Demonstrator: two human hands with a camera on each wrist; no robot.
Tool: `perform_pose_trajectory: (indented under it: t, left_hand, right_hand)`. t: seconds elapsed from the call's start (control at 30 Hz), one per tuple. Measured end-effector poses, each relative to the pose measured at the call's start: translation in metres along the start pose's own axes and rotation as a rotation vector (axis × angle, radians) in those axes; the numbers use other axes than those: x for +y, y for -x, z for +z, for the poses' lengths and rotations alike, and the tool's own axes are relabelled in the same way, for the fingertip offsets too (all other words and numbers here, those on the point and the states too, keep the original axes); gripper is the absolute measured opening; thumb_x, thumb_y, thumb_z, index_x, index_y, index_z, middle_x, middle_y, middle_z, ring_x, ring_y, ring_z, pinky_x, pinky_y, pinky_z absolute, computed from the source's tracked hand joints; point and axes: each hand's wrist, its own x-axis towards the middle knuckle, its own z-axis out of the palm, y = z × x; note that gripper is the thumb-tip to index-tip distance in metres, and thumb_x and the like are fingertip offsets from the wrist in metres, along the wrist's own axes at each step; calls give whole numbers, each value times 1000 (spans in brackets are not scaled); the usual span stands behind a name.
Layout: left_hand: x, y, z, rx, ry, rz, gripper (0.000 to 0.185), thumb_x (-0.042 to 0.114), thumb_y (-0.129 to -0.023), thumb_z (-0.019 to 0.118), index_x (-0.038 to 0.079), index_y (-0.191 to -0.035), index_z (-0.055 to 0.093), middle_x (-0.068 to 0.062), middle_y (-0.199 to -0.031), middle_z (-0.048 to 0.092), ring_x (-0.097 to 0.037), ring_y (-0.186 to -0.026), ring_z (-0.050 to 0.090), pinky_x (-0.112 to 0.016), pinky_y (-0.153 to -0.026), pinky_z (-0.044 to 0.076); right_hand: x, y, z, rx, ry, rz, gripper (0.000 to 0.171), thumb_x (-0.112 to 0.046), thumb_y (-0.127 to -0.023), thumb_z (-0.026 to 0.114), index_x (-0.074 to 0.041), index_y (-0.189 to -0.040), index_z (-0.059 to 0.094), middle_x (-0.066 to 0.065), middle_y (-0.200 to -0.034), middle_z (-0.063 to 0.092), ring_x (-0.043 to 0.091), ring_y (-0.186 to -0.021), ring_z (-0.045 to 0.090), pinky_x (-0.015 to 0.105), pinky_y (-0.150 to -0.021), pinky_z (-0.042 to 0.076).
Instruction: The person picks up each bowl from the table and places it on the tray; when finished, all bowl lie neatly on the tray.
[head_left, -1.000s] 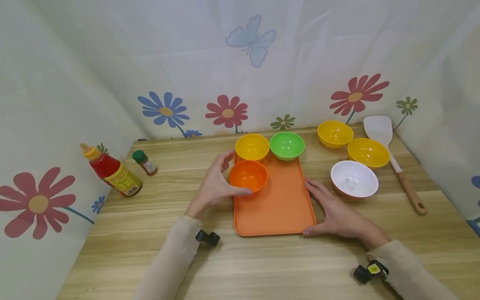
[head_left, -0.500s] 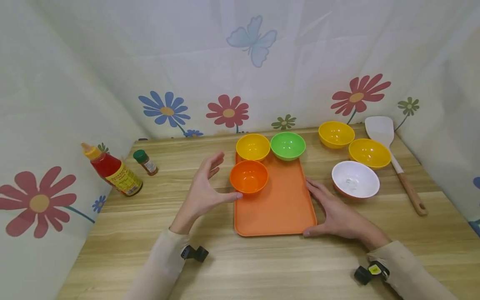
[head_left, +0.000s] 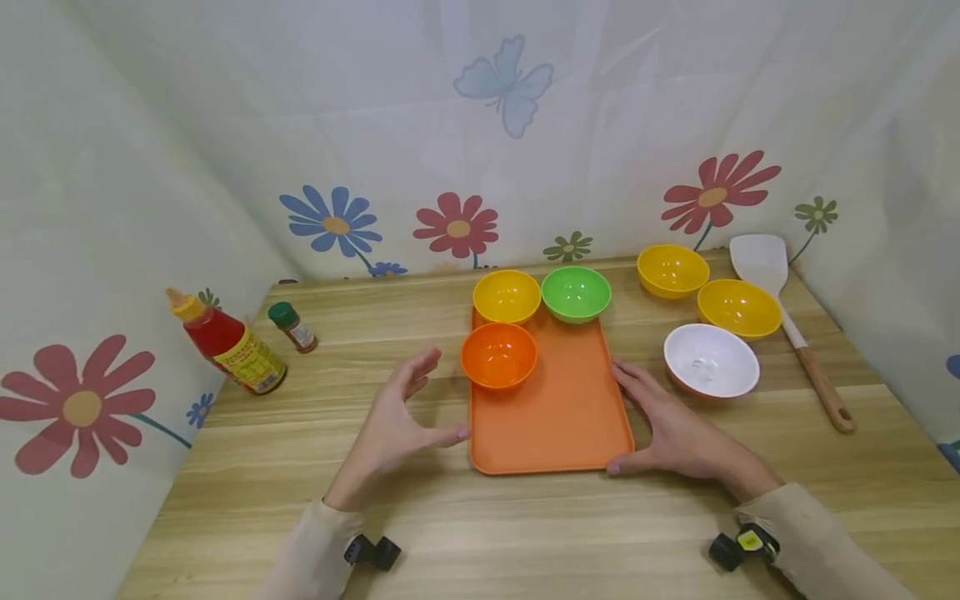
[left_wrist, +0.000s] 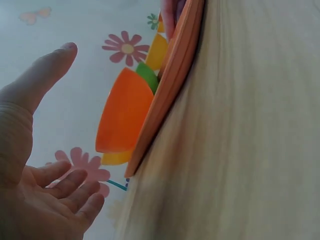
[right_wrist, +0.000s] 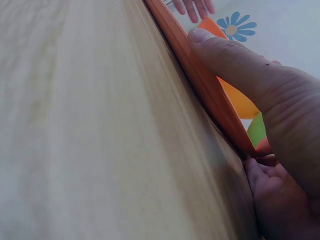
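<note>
Compared with a second ago, when the left hand was around the orange bowl, we now see that hand drawn back toward us and off to the left, while the bowl has kept its place. Its fingers are loosely spread with the thumb apart, and it holds nothing; the thumb tip is just beside the left edge of the orange tray. The right hand has stayed where it was, thumb and fingers wide apart, fingertips against the tray's right edge and thumb at the near right corner. The tray lies flat between the two hands, with the orange bowl upright at its left side and a yellow bowl and a green bowl at its far end (we cannot tell how fully the tray carries those two). All this is on a wood-grained desk. To the right we find a white bowl, two other yellow bowls and a spatula; to the left, a red sauce bottle and a green-capped jar. Pale cloth printed with flowers hangs behind.
</note>
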Motion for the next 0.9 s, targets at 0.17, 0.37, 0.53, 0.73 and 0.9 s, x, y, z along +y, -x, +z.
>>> perform_pose_trajectory:
  t: [0.17, 0.37, 0.53, 0.73, 0.9]
  left_hand:
    - [-12, 4, 3, -28, -26, -12, 108, 38, -65, 101, 24, -156, 43, 1, -158, 47, -30, -144, 45, -56, -118, 37]
    - [-26, 5, 10, -73, -46, 50, 109, 40, -64, 101, 17, -155, 46, -3, -154, 52, -24, -144, 45, -54, -122, 30]
    - [-32, 6, 18, -104, -127, 86, 110, 56, -65, 96, 21, -157, 45, 8, -156, 50, -19, -148, 40, -52, -123, 29]
    - [-35, 6, 25, -98, -247, 151, 108, 68, -69, 88, 24, -157, 44, 5, -161, 44, -25, -154, 33, -54, -123, 29]
    - [-36, 8, 28, -119, -339, 183, 108, 73, -72, 83, 25, -159, 41, 3, -163, 41, -27, -155, 30, -56, -123, 28]
  right_hand:
    - [0, 0, 0, 1, 0, -1, 136, -71, -63, 89, -15, -166, 21, 3, -173, 14, 32, -154, 26, 60, -120, 30]
    - [0, -1, 1, 0, 1, -2, 136, -71, -63, 89, -15, -166, 21, 3, -172, 15, 32, -154, 26, 60, -120, 30]
    - [-1, -1, -1, -1, -2, -7, 136, -71, -63, 89, -14, -166, 21, 5, -173, 14, 33, -154, 25, 61, -120, 29]
    - [-1, -1, -1, 5, -2, -1, 135, -70, -63, 90, -15, -166, 22, 3, -172, 15, 32, -154, 27, 60, -120, 30]
    - [-1, 0, 0, 3, -3, -7, 135, -70, -63, 89, -15, -166, 21, 4, -172, 15, 33, -154, 27, 61, -120, 30]
